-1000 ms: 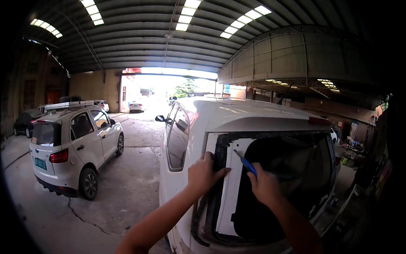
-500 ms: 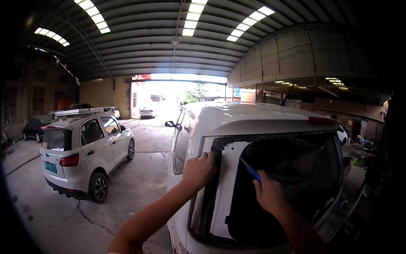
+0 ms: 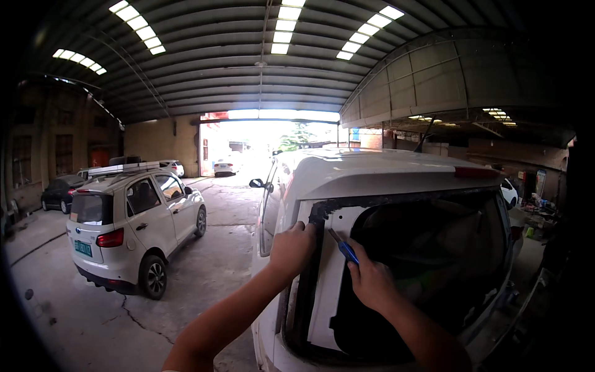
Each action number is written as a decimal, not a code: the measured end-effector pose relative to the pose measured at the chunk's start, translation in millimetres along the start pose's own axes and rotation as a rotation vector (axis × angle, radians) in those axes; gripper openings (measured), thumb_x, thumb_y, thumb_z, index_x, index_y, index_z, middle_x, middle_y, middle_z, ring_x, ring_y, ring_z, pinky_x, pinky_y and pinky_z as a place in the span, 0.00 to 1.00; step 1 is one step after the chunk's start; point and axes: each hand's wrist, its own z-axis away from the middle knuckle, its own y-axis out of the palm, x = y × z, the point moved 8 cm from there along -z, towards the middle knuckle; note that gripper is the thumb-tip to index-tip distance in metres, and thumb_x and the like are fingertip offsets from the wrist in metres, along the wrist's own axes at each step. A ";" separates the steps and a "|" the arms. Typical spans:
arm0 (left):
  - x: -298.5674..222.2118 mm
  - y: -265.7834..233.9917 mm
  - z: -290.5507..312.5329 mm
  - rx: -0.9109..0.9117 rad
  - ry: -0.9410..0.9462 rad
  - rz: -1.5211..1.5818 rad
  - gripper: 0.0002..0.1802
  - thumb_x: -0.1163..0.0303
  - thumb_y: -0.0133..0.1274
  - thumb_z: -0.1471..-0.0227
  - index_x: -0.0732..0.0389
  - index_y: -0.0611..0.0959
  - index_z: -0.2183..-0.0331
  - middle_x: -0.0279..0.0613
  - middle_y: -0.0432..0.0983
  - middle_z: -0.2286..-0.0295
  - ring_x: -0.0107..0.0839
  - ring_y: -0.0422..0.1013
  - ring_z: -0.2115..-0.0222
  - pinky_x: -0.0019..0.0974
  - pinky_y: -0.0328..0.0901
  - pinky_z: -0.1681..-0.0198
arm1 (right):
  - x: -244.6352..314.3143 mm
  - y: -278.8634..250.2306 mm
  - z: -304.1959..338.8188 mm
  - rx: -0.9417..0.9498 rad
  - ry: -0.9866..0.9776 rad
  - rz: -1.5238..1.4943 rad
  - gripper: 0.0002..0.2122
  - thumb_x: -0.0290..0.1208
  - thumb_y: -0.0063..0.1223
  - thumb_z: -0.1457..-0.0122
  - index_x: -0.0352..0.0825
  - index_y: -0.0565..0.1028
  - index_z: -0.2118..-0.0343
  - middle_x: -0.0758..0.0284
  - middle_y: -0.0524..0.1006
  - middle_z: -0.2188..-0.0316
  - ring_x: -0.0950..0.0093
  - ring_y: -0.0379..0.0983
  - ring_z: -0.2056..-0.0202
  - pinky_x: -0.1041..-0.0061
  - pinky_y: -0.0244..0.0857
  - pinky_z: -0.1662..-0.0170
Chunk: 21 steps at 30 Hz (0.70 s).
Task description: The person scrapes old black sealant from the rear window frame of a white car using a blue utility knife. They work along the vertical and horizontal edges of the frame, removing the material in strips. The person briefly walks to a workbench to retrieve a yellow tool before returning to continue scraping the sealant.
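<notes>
A white car's rear window opening (image 3: 434, 204) is in front of me, with a ragged black sealant strip (image 3: 316, 260) round its frame. My left hand (image 3: 294, 248), its fingers curled closed, is against the strip near the upper left corner; whatever is between its fingertips is hidden. In my right hand (image 3: 375, 282) is a blue-handled utility knife (image 3: 348, 250). Its thin blade points up and to the left, over the white panel (image 3: 331, 279) between the strip and the dark inner opening.
The car's white roof (image 3: 372, 161) rises beyond the opening. To the left a second white car (image 3: 136, 229) is parked on the cracked concrete floor (image 3: 217, 260), with a dark car (image 3: 59, 192) farther back. Assorted items (image 3: 542, 208) are piled at the far right.
My right hand has moved left with the utility knife, from the dark opening to the white panel nearer my left hand. My left hand stays at the strip. The view has shifted slightly.
</notes>
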 end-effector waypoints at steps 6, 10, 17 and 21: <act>7.8 -22.6 -9.0 0.072 -0.157 0.202 0.12 0.65 0.51 0.51 0.65 0.78 0.75 0.53 0.75 0.76 0.53 0.73 0.72 0.49 0.67 0.69 | -0.3 10.9 -2.7 -0.006 0.011 -0.058 0.28 0.31 0.41 0.39 0.45 0.47 0.37 0.48 0.76 0.68 0.51 0.75 0.67 0.56 0.70 0.59; 23.6 -15.9 -9.0 0.136 -0.254 0.396 0.12 0.65 0.53 0.52 0.66 0.81 0.72 0.56 0.76 0.75 0.53 0.73 0.71 0.46 0.67 0.67 | 7.7 33.1 -9.3 -0.022 -0.019 -0.076 0.30 0.30 0.40 0.39 0.46 0.42 0.36 0.49 0.76 0.69 0.51 0.75 0.68 0.56 0.70 0.59; 32.1 -16.4 -8.4 0.157 -0.217 0.609 0.14 0.66 0.53 0.52 0.68 0.82 0.71 0.56 0.76 0.76 0.48 0.75 0.73 0.41 0.67 0.68 | 26.7 42.9 -12.0 -0.077 0.026 -0.174 0.29 0.26 0.41 0.40 0.45 0.46 0.37 0.43 0.74 0.66 0.48 0.73 0.65 0.53 0.69 0.60; 41.8 -3.2 -6.8 0.209 -0.251 0.741 0.15 0.65 0.54 0.51 0.70 0.82 0.72 0.49 0.77 0.79 0.36 0.74 0.77 0.36 0.67 0.71 | 24.4 47.7 -11.5 -0.117 0.039 -0.186 0.29 0.25 0.40 0.40 0.45 0.46 0.37 0.43 0.74 0.65 0.49 0.73 0.64 0.53 0.69 0.60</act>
